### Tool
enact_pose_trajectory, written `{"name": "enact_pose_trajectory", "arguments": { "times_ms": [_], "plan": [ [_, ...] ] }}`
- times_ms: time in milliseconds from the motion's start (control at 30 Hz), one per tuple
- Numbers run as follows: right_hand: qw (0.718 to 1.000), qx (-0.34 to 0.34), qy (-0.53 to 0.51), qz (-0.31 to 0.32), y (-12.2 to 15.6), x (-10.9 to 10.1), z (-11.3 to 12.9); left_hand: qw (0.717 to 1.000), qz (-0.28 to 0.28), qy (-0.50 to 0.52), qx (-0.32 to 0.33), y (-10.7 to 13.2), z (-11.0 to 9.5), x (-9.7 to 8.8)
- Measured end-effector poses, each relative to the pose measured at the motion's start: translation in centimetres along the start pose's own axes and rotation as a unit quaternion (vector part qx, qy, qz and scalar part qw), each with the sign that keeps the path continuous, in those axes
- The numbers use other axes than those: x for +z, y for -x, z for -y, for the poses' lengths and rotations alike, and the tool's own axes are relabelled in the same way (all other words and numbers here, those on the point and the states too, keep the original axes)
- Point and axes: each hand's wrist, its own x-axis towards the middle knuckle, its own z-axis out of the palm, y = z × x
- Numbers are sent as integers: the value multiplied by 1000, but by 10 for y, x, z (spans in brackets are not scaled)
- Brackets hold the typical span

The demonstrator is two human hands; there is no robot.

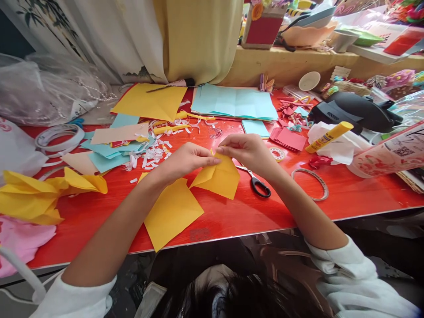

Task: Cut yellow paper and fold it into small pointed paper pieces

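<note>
Both of my hands pinch the top of a yellow sheet of paper [222, 176] above the red table, and the sheet has a fold in it. My left hand [190, 158] grips its upper left part between thumb and fingers. At the upper right, my right hand [244, 149] holds the same paper close to the left fingertips. A second yellow square of paper [175, 214] lies flat under my left wrist, its lower corner past the table's front edge. Black-handled scissors [260, 187] rest beneath my right wrist, their blades partly hidden by the hand and paper.
Left on the red table [212, 227] are tape rolls [59, 138], crumpled yellow paper [29, 196] and white scraps [154, 154]. Blue sheets [234, 102] lie at the back. To the right are red squares [288, 138], a yellow glue stick [329, 137] and a tape ring [311, 182].
</note>
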Motion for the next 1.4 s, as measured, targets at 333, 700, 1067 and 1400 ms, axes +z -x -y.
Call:
{"name": "enact_pose_trajectory", "arguments": {
  "times_ms": [333, 700, 1067, 1400],
  "plan": [
    [991, 33, -27, -125, -9, -26, -24, 993, 103, -46, -31, 8, -8, -19],
    [998, 41, -50, 1, -5, -6, -5, 998, -57, 25, 15, -4, 1, 2],
    [968, 151, -153, 127, 0, -15, 0, 988, -54, 138, 31, -2, -4, 1],
    [942, 173, -273, 86, -5, -23, -10, 949, -208, 232, 53, -9, 2, 2]
  ]
}}
